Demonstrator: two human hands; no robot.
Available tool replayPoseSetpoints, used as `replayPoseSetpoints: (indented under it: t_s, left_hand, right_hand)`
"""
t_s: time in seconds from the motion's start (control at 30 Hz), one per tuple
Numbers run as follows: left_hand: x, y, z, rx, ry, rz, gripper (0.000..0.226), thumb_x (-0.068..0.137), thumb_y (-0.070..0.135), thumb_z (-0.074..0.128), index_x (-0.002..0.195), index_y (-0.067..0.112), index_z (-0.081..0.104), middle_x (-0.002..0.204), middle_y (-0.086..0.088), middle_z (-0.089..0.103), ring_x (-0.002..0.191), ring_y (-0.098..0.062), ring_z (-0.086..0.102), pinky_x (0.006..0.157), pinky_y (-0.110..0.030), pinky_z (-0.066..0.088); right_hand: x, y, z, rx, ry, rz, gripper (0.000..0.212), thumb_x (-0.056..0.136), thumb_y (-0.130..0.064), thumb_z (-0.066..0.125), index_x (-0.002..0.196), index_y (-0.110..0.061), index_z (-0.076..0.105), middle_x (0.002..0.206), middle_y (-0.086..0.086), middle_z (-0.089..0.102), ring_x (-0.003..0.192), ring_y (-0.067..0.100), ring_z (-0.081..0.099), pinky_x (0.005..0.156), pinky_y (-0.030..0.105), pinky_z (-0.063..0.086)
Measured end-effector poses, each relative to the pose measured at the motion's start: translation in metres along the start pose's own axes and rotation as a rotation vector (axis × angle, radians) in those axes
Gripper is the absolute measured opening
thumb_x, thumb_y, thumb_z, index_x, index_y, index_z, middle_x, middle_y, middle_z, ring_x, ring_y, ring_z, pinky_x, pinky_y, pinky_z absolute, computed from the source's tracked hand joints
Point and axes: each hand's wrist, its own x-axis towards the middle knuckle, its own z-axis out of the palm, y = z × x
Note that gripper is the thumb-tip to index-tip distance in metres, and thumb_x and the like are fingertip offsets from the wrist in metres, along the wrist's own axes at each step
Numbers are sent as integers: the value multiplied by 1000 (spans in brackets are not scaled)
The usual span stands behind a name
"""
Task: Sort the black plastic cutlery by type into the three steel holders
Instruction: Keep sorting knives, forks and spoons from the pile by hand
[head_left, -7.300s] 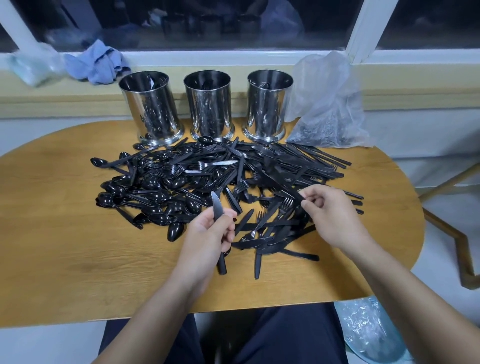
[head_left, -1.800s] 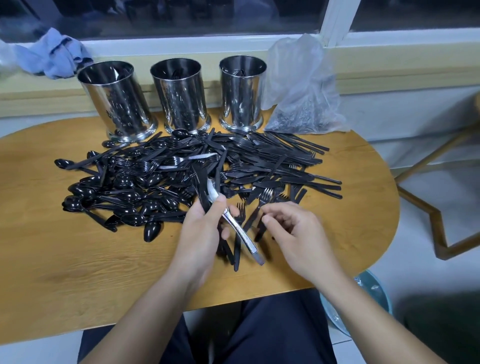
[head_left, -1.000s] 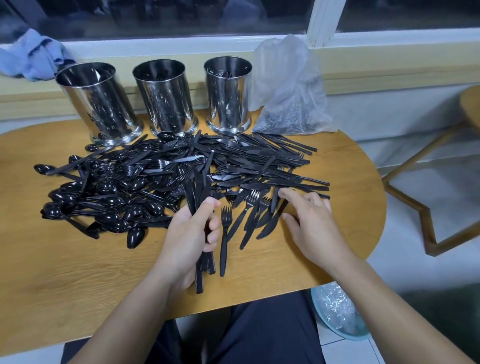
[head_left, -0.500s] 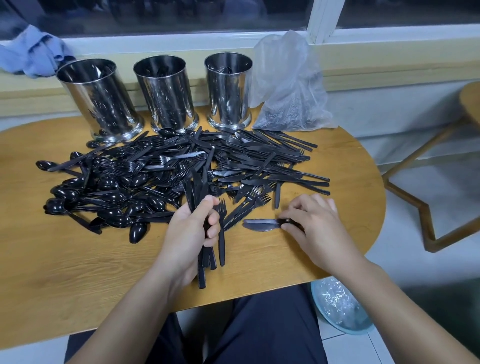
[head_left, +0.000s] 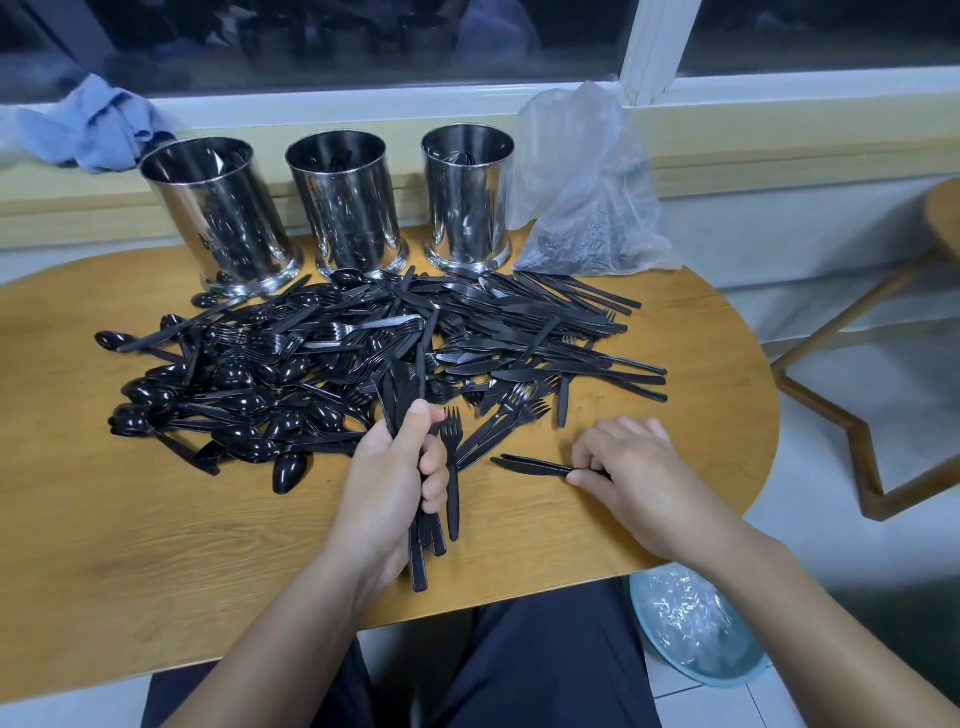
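A big heap of black plastic cutlery (head_left: 363, 358) covers the middle of the wooden table (head_left: 130, 519): spoons at the left, forks in the middle, knives at the right. Behind it stand three steel holders in a row, the left holder (head_left: 218, 213), the middle holder (head_left: 345, 200) and the right holder (head_left: 467, 195). My left hand (head_left: 387, 483) grips a bundle of knives (head_left: 405, 395) upright at the heap's near edge. My right hand (head_left: 631, 475) pinches the handle of a single knife (head_left: 530, 464) lying flat on the table, blade pointing left. A lone fork (head_left: 453, 467) lies beside my left hand.
A clear plastic bag (head_left: 587, 192) leans behind the heap at the right holder's side. A blue cloth (head_left: 98, 127) lies on the window sill at the back left. A bin lined with plastic (head_left: 696, 629) stands on the floor by my right knee. A wooden frame (head_left: 852, 415) stands to the right.
My right hand pulled one knife out of the heap toward the near edge and now pinches its handle. My left hand keeps its bundle, which has grown since the earliest frame.
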Motion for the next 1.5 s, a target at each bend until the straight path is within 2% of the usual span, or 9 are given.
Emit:
replayPoseSetpoints:
  t_s: [0.23,0.37,0.43,0.53,0.67,0.83,0.97,1.13,1.5]
  left_hand:
    - [-13,4,12,-45,-97,56,38,101,57,72,94,22,59,81,-7,25,67,-19,19,57,-36,17]
    - [-12,6,25,-40,-76,59,38,104,50,72,91,16,64,75,-1,56,63,-10,56,51,-19,39]
    - [-7,7,27,-25,16,34,46,112,50,61,88,10,63,75,-1,61,69,-13,64,57,-24,45]
    - [3,9,22,-81,88,30,48,116,50,54,78,20,55,70,1,47,64,-16,45,59,-32,36]
    - [12,10,17,-247,62,-38,37,114,49,58,91,21,54,72,2,35,64,-15,38,59,-31,31]
    - [18,8,24,-514,23,-130,34,112,46,61,92,18,58,73,1,26,63,-17,33,74,-36,50]
    - [20,7,26,-488,15,-146,30,109,47,65,100,18,62,75,3,35,61,-13,34,53,-24,43]
    - [24,5,19,-390,12,-132,36,106,47,69,115,13,63,76,3,42,61,-12,32,46,-22,34]
    - [26,6,17,-342,24,-120,27,110,39,68,116,13,66,76,3,46,62,-13,36,50,-24,35]
  right_hand:
    - [9,-79,-3,770,185,159,15,106,-25,71,91,-25,67,81,-8,67,75,9,61,73,32,50]
    - [18,-114,7,939,117,112,13,105,-17,72,91,-16,73,79,-9,74,74,8,65,77,33,54]
    - [20,-115,9,901,115,81,12,104,-21,72,92,-22,75,82,-10,74,76,9,64,76,34,54]
    - [22,-99,9,764,160,70,12,105,-30,72,94,-32,77,93,-10,72,87,15,67,79,38,55]
    - [36,-40,9,450,393,165,11,101,-25,77,110,-31,77,102,-18,68,96,7,64,86,33,54]
    - [86,25,-2,84,409,169,38,103,-10,68,138,-25,68,135,-6,65,120,24,57,103,48,48]
    - [120,38,-14,-66,300,45,44,107,-11,60,147,-27,64,151,-7,60,137,27,50,112,47,36]
    - [134,34,-10,-214,212,-38,37,107,-35,64,144,-30,66,137,-8,61,129,25,48,115,45,28]
    - [137,24,-13,-273,191,-18,30,101,-35,74,130,-28,73,118,-6,69,116,26,52,108,45,32]
